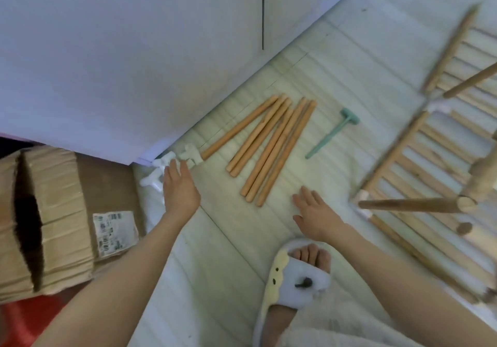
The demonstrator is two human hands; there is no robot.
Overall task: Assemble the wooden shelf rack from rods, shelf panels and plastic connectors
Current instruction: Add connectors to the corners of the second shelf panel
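Several wooden rods (271,142) lie side by side on the pale floor. White plastic connectors (161,170) sit in a small heap by the wall's foot; one rod ends in a connector (192,155). My left hand (178,188) reaches over that heap with straight fingers, its fingertips at the connectors, holding nothing. My right hand (313,213) hovers flat and empty just right of the rods' near ends. A partly built rack (419,158) of slatted shelf panels, upright rods and white corner pieces lies at the right.
A small green plastic hammer (333,132) lies between the rods and the rack. An open cardboard box (45,220) with a label sits at the left. A white cabinet wall (134,50) borders the floor. My slippered foot (298,279) stands below my right hand.
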